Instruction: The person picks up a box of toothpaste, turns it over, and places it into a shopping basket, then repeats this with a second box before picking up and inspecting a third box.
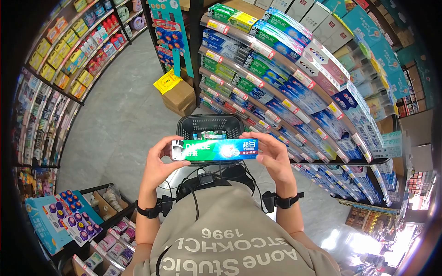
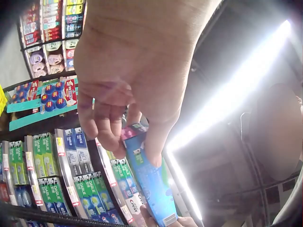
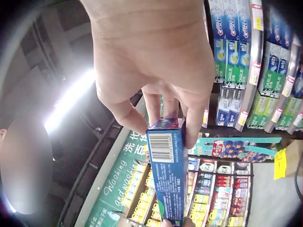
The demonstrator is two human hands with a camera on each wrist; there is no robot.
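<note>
Head view: the left hand (image 1: 160, 158) and right hand (image 1: 276, 158) grasp the toothpaste box (image 1: 216, 151) by its ends, over the basket (image 1: 212, 123); one slackening grip could tip it. Left wrist: hard thumb (image 2: 155, 142) pressure might dent it. Right wrist: fingertips (image 3: 191, 135) hold just one end, so twisting could cause slipping.

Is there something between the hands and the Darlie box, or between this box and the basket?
Nothing visible. The left hand and right hand grip the Darlie box directly at its ends, and no object shows between it and the black basket.
</note>
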